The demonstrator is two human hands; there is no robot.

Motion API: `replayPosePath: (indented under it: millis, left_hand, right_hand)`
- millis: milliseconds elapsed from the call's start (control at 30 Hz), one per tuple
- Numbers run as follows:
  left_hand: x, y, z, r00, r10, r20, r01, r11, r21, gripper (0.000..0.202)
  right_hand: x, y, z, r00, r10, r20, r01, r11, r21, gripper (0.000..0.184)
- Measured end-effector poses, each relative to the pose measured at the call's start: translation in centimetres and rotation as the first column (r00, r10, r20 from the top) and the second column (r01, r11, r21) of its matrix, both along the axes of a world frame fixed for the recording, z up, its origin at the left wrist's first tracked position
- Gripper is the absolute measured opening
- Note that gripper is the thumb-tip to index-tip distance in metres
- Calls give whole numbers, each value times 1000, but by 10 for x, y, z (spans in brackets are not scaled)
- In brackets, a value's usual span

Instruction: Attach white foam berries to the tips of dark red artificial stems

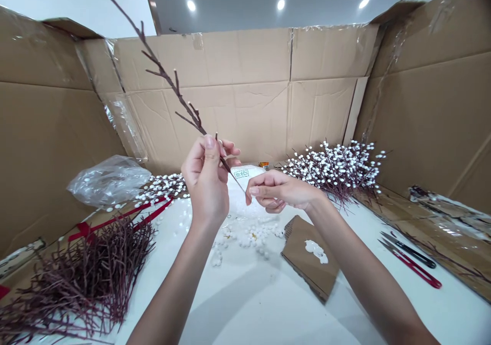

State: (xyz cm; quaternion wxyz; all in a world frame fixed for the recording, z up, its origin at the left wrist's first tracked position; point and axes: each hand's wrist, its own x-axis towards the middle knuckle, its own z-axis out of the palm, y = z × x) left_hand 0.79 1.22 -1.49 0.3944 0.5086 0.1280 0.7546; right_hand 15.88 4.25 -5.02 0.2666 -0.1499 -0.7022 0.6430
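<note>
Two slender bare forearms, short fingernails

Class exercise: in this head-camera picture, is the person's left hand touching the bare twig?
Touching. The head view shows the left hand gripping the bare twig between thumb and fingers.

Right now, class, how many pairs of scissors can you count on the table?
2: a black-handled pair and a red-handled pair, lying side by side near the right edge of the table. Others may be hidden.
</note>
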Motion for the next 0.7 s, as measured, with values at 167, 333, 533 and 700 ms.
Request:
replayPosePath:
  millis: [167,333,533,700]
  left_hand:
    - [-1,2,0,991,-82,-108,80,996,-24,36]
    - [8,2,-8,936,-253,-244,222,964,-145,37]
    - [17,-4,-15,902,-351,-250,305,930,-204,36]
    - [20,-5,-16,885,-400,-239,360,912,-196,36]
  right_hand:
    - [-1,-4,6,938,-249,-241,241,969,-62,16]
    - [-8,-17,13,765,-354,-538,351,930,-113,10]
    - [-7,-25,17,661,-385,-644,459,886,-58,13]
    - [-9,-29,17,644,-402,-651,547,837,25,20]
